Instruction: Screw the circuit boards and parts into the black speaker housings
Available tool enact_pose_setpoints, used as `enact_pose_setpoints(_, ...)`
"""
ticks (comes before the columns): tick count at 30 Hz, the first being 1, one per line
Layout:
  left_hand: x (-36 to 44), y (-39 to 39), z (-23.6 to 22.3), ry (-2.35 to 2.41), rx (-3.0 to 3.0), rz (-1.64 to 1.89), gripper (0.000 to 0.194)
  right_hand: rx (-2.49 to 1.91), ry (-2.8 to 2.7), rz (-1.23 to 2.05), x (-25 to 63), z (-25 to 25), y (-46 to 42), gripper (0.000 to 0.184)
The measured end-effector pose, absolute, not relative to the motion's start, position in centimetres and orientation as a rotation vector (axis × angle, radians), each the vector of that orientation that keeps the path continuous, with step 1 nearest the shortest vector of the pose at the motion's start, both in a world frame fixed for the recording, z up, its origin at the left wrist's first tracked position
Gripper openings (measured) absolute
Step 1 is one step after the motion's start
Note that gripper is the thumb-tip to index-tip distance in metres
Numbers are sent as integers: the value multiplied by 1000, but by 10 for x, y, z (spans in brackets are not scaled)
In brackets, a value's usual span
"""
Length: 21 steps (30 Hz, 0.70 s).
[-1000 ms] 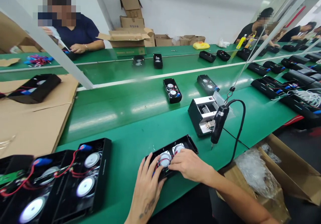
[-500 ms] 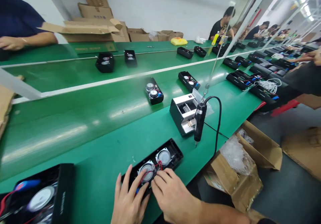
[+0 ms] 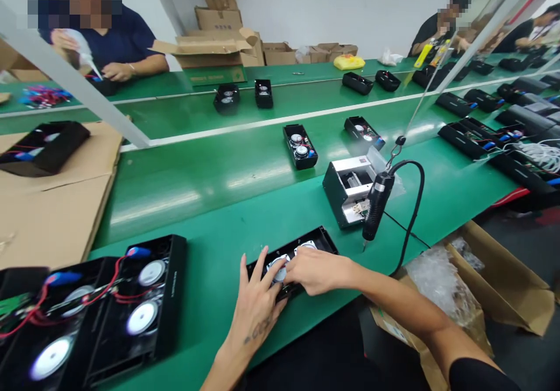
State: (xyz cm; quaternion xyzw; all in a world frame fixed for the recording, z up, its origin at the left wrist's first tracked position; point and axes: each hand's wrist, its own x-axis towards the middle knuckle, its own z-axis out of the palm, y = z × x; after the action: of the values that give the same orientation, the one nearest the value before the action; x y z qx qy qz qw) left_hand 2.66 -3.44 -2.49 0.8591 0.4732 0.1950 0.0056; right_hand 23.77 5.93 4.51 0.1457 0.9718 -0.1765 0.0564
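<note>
Far left of the hands, a row of open black housings (image 3: 94,303) lies on the green belt (image 3: 205,227), glossy round speakers and red wires exposed. Moving right, the left hand (image 3: 256,309) comes in at the near-left end of a black plastic housing (image 3: 321,240), fingers (image 3: 262,268) spread wide and apart, tips down on it. The housing's long axis runs across the person, rising slightly to the right, and it sits directly under both hands. The right hand (image 3: 319,271) reaches in from the right, lying over a round speaker (image 3: 278,269), almost meeting the left; whether it grips, nobody can tell from here. Just right of that hand, a black electric screwdriver (image 3: 376,207) hangs with its tip near the belt, beside a silver jig (image 3: 347,189). Beyond, bubble wrap (image 3: 437,292) spills from a cardboard box (image 3: 503,280).
</note>
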Motion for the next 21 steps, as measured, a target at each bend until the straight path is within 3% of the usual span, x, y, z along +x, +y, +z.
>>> enact_pose_setpoints(3,24,-29,-25,1426,2660,595,27,461,2956,-625,241,44,54,21)
enact_pose_setpoints(7,24,-25,-25,1400,2646,606,36,596,3020,-666,250,39,37,18)
enact_pose_setpoints(21,16,-1,-15,1314,2545,471,25,741,2982,-717,246,37,39,41)
